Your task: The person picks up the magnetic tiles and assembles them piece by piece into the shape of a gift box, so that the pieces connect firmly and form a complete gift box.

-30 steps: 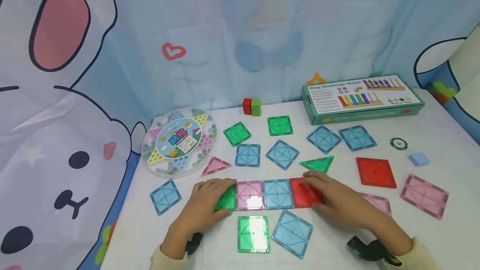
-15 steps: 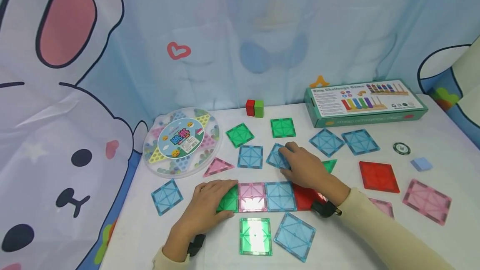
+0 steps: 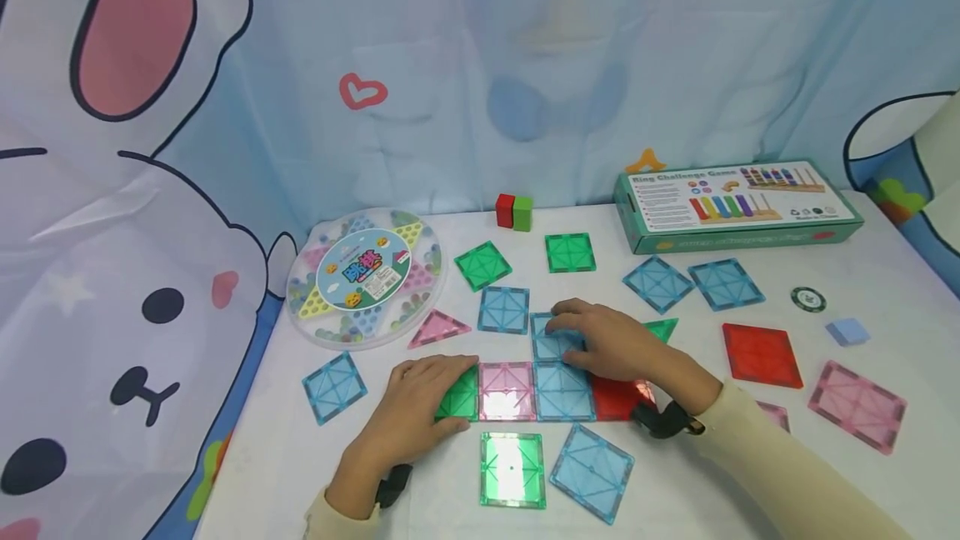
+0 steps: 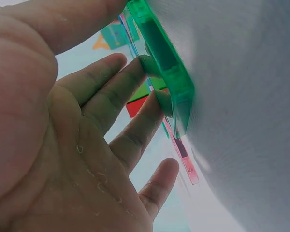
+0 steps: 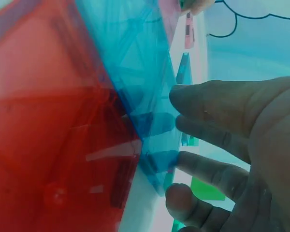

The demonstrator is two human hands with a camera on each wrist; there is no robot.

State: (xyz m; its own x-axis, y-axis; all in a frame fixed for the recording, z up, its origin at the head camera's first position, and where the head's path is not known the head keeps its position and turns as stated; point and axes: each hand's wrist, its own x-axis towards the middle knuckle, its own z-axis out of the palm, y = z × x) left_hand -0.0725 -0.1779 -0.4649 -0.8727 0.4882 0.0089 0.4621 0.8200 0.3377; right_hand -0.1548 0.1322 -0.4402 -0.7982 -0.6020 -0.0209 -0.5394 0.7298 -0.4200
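My left hand (image 3: 420, 398) rests at the left end of a row of magnetic tiles, its fingertips on the green square tile (image 3: 461, 398) and its thumb by the near edge. Right of that tile lie a pink square tile (image 3: 506, 391), a blue square tile (image 3: 565, 391) and a red square tile (image 3: 618, 398). My right hand (image 3: 615, 344) holds another blue square tile (image 3: 547, 346) by its fingertips and thumb, lined up against the far edge of the row's blue one. In the right wrist view, the fingertips (image 5: 183, 101) meet the blue tile's face.
Behind the row lie a pink triangle tile (image 3: 438, 328) and a blue tile (image 3: 503, 310). A larger green tile (image 3: 512, 490) and blue tile (image 3: 592, 473) sit in front. A round game board (image 3: 365, 277) and a green-edged game box (image 3: 738, 207) stand at the back.
My right hand has left the red tile, reached the loose blue tile behind the row, turned it straight and drawn it against the row. The left hand has stayed on the green tile.
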